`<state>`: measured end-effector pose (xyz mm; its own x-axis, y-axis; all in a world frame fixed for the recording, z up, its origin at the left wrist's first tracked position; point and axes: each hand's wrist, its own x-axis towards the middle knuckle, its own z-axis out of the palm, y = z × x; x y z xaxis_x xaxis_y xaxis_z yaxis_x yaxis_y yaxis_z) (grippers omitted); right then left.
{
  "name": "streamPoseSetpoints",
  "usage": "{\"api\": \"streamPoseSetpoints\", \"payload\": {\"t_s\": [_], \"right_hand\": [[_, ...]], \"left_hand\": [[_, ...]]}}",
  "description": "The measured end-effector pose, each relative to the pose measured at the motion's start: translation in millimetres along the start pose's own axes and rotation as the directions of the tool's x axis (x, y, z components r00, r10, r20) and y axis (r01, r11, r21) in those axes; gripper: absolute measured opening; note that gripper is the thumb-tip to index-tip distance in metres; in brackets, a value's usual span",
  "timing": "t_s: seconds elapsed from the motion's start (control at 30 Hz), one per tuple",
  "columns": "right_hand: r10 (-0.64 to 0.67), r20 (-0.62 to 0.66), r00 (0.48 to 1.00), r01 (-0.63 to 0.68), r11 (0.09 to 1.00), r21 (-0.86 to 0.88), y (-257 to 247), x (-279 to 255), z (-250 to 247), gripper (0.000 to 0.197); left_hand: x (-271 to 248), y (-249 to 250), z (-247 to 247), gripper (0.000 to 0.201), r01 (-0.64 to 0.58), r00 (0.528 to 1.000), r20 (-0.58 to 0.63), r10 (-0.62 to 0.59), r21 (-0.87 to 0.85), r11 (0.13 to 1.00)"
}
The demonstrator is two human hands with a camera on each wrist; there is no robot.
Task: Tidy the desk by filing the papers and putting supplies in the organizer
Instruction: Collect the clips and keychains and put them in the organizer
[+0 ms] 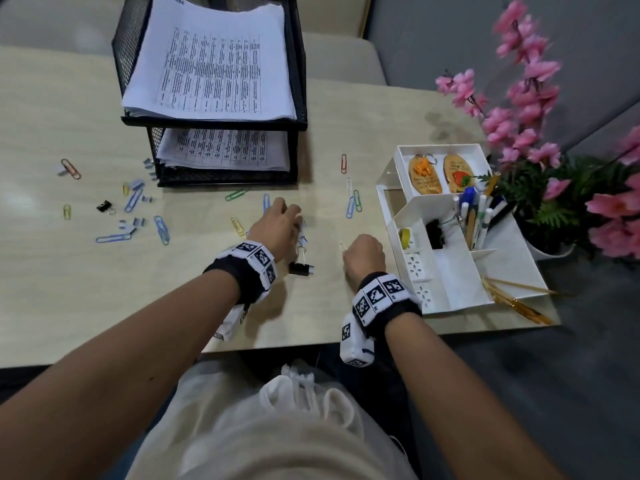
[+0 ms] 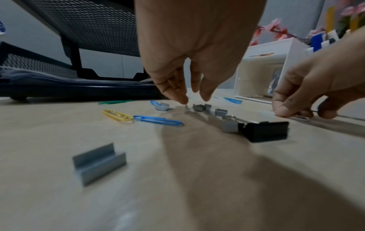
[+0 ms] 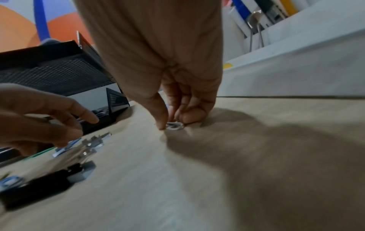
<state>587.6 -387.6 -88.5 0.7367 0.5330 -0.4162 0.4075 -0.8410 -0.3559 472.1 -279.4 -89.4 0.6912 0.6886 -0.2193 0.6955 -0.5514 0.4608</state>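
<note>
- Left hand low over the table, fingers loosely spread and pointing down at grey staple strips, holding nothing.
- Right hand near the white organizer, thumb and fingertips pinched on a pale paper clip lying on the table.
- Black binder clip on the table between the two hands, just beside the left wrist.
- Papers stacked in the black mesh tray at the far side, more on its lower tier.
- Coloured paper clips, staple strips and a small binder clip scattered at left.
- Pens and wooden key tags in the organizer; pink flowers at right.
- Wrist views blurred; what lies under the left palm hidden.
</note>
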Motion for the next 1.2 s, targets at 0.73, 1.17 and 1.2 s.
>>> {"api": "streamPoseSetpoints", "payload": {"t_s": [0.73, 1.17, 1.2], "right_hand": [[0.197, -0.112, 0.974, -0.157, 0.943, 0.293, -44, 50, -31, 0.027], [0.072, -0.056, 0.996, -0.062, 0.984, 0.166, -34, 47, -21, 0.015], [0.052, -0.059, 0.997, -0.040, 0.981, 0.188, -31, 46, -21, 0.012]], "left_hand": [[26, -22, -15, 0.043, 0.313, 0.934, -0.131, -0.333, -0.155, 0.937], [33, -29, -21, 0.018, 0.326, 0.943, -0.027, -0.331, -0.114, 0.938], [33, -27, -24, 0.013, 0.293, 0.951, -0.060, -0.304, -0.146, 0.945]]}}
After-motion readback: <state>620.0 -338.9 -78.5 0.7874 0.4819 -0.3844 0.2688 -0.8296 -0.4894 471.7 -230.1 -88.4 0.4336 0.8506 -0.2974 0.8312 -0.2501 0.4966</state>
